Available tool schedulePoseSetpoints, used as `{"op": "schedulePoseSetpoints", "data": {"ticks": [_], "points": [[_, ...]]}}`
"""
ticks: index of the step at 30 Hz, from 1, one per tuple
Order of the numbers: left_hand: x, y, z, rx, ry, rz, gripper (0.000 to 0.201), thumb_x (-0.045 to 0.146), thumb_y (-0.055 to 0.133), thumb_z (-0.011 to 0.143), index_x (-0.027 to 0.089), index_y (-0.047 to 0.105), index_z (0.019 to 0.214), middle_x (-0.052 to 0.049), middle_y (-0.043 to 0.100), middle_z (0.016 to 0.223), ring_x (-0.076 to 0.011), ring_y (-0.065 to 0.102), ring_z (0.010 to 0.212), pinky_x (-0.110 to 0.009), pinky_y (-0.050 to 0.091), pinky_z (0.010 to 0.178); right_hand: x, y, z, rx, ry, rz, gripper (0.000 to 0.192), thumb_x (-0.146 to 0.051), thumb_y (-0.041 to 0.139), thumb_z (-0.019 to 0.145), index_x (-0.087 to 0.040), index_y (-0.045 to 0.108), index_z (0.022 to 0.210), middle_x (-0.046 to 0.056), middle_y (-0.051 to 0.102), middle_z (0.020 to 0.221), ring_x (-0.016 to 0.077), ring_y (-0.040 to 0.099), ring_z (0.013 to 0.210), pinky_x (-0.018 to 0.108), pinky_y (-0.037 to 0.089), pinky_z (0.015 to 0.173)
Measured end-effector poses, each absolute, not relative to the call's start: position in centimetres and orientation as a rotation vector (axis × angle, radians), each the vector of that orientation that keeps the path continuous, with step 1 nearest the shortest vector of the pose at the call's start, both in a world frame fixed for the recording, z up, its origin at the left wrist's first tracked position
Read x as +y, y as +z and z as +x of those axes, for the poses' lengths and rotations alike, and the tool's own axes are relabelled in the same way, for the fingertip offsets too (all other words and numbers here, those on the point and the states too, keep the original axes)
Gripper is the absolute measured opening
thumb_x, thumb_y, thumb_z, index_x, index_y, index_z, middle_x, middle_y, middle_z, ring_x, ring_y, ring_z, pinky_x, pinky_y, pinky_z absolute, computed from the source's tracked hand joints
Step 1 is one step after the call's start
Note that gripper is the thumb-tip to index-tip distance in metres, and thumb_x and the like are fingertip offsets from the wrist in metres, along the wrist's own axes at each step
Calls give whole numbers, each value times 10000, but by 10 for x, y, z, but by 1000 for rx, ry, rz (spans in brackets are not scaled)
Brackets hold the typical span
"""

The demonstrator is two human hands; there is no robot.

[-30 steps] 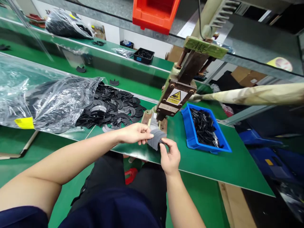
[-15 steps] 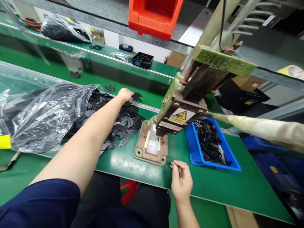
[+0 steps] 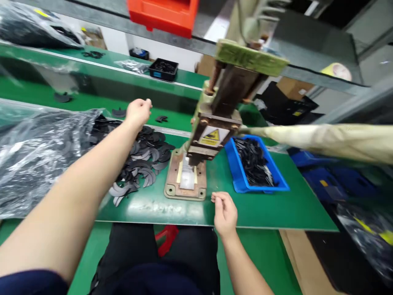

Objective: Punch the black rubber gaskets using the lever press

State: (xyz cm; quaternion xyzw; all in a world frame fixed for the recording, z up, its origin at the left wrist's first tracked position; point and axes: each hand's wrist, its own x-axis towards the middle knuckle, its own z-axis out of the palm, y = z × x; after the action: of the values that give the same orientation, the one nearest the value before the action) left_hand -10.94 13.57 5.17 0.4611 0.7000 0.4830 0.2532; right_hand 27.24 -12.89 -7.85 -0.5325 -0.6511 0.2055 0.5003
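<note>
We note the left hand (image 3: 138,111) loosely curled, grasping nothing, over the black crescents (image 3: 144,157) at ten o'clock of the press (image 3: 196,143) (right hand (image 3: 224,212) empty, fingers curled, at five o'clock).

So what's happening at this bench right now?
A person sits at a green workbench with a small hand press in the middle. The left hand is stretched out above the far edge of a pile of flat black curved pieces spilling from a plastic bag. The right hand rests near the press base, fingers loosely curled, holding nothing that shows. A blue bin of black parts sits right of the press.
</note>
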Motion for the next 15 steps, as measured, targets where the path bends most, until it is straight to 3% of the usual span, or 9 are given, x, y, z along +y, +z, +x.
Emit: {"op": "schedulePoseSetpoints", "data": {"ticks": [3,5,9,15], "points": [[64,53,-86,1699,1460,1405,544,595,463,1095,124,646,895,-35,680,874,-106,537,720,-254,481,717,-133,-67,269,-1648,489,-1273,272,-342,509,1058,-233,758,1045,58,738,953,179,727,855,340,637,754],[5,39,-72,1567,1370,1555,569,602,469,1086,145,648,798,-44,702,871,-134,576,739,-283,490,731,-133,-56,274,-1692,461,-1289,315,-362,487,1068,-225,767,1024,51,745,923,162,720,833,318,625,750],[-98,-11,-52,1372,1037,1822,457,524,506,1072,222,702,791,-47,729,914,-216,668,868,-351,535,826,-116,-29,314,-1691,307,-1450,297,-408,540,1042,-213,763,1042,68,768,1023,175,712,937,346,606,871],[-152,-64,-42,1260,1043,2001,245,398,596,1017,262,690,836,-55,728,918,-248,711,923,-373,566,847,-57,16,426,-1607,105,-2003,286,-373,588,1011,-173,737,1152,95,758,1114,192,681,968,400,570,989]]}}
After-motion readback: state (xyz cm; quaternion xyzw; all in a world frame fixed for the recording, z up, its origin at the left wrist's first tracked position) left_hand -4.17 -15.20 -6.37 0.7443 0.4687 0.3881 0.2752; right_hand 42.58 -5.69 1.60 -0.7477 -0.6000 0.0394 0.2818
